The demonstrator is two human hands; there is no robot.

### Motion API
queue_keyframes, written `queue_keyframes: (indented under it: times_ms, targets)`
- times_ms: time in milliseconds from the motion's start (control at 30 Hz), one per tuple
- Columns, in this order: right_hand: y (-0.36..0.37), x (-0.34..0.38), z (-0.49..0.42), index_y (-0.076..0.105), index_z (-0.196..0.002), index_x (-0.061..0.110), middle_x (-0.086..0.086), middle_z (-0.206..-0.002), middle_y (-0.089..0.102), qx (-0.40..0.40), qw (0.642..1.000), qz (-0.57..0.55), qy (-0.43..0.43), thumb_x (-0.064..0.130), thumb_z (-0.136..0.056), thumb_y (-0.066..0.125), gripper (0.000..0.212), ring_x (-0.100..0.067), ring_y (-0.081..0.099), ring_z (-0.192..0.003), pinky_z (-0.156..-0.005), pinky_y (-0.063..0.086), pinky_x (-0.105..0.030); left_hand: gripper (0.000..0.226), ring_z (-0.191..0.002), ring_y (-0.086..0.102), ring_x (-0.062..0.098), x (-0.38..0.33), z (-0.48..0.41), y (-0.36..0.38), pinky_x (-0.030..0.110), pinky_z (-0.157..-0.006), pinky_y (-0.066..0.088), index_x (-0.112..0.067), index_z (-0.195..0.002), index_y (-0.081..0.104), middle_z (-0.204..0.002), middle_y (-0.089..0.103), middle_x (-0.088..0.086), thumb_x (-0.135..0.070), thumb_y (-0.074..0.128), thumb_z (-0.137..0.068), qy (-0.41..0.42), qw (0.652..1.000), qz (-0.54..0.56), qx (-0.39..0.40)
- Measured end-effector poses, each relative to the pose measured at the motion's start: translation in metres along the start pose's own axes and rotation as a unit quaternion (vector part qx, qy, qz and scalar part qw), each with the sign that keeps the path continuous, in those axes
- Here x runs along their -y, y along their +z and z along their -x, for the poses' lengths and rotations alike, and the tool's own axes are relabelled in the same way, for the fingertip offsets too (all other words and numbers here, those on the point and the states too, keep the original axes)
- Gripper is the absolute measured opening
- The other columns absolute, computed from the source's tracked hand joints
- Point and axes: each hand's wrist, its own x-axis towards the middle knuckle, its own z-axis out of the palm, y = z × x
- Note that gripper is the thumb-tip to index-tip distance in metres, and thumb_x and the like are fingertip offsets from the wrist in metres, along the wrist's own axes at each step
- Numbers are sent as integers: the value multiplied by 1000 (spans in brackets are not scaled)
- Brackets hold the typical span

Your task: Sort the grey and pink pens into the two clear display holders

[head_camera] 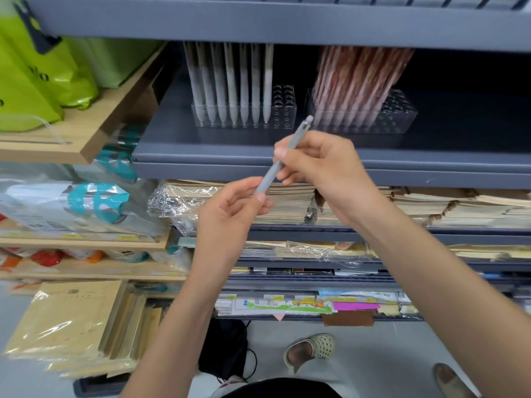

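Empty holes (pixel 283 94) free at the right end of the grey-pen holder (pixel 287 123); narrow bare gap to its right before the pink-pen holder (pixel 402 112); bare shelf (pixel 215 142) in front. Upper shelf (pixel 258 27) low over its standing grey pens (pixel 231 81), leaving little room above.

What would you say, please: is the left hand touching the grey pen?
Touching. The head view shows the left hand pinching the lower end of the grey pen.

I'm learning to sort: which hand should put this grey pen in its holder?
Probably the right hand: it grips the grey pen mid-barrel, nearer the grey-pen holder; the left hand only pinches its lower end.
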Motion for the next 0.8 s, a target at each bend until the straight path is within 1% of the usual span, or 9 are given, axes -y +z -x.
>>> queue_keyframes:
  times_ms: [100,167,200,300,367,467,567,700,800]
  targets:
    - [-3,5,-5,64,-97,8,-10,-81,74,-49,999,-3,-22,17,-95,61,10,-21,72,-69,-64,59,-28,21,-103,68,12,-6,-8,-7,26,-92,53,-14,-115,71,-109,73,-4,-10,64,-96,160,970,-182,-20]
    - [-9,12,-12,58,-95,11,-5,-78,72,-118,991,14,-61,25,-100,52,16,-22,73,-71,-65,60,-30,21,-116,60,19,-5,-25,-18,33,-104,44,-9,-116,69,-116,68,-1,-13,60,-97,310,897,-312,-46]
    - [-12,16,-16,55,-93,14,-2,-75,71,-152,985,28,-81,27,-101,49,16,-21,74,-71,-66,60,-32,23,-121,57,24,-3,-38,-25,38,-108,40,-7,-116,69,-119,67,2,-16,60,-97,346,863,-365,-52]
    - [-17,24,-32,50,-88,21,-4,-86,70,-223,964,62,-129,24,-98,50,10,-17,74,-74,-69,61,-33,39,-128,51,31,10,-71,-38,47,-112,33,-7,-124,66,-128,65,10,-34,54,-100,314,789,-525,-61]
    - [-18,22,-48,53,-87,19,-6,-93,69,-252,952,114,-132,17,-93,54,6,-16,72,-81,-74,60,-34,45,-125,54,32,26,-80,-41,47,-109,32,-7,-127,64,-130,65,11,-39,49,-101,319,751,-573,-73]
    - [-11,18,-66,62,-99,6,-2,-93,67,-277,923,228,-139,13,-90,58,13,-17,64,-90,-85,51,-31,41,-119,60,29,45,-87,-38,45,-104,35,-7,-123,67,-126,68,8,-36,52,-98,389,733,-542,-134]
    - [1,19,-81,57,-115,0,-8,-105,66,-253,913,272,-169,12,-96,53,23,-18,60,-100,-93,47,-33,38,-114,62,27,53,-93,-35,43,-101,37,-9,-118,70,-121,70,6,-35,54,-95,425,720,-517,-182]
    - [2,27,-109,62,-111,5,-15,-110,67,-256,858,435,-95,20,-100,47,25,-31,62,-103,-82,45,-33,37,-112,63,26,57,-98,-36,41,-100,38,-10,-116,71,-119,71,5,-34,54,-94,447,710,-509,-192]
    - [4,28,-118,61,-115,1,-19,-112,66,-228,838,489,-84,13,-98,47,25,-34,60,-106,-86,46,-34,37,-111,64,26,59,-99,-36,42,-99,39,-10,-116,71,-118,71,5,-34,54,-94,452,707,-507,-197]
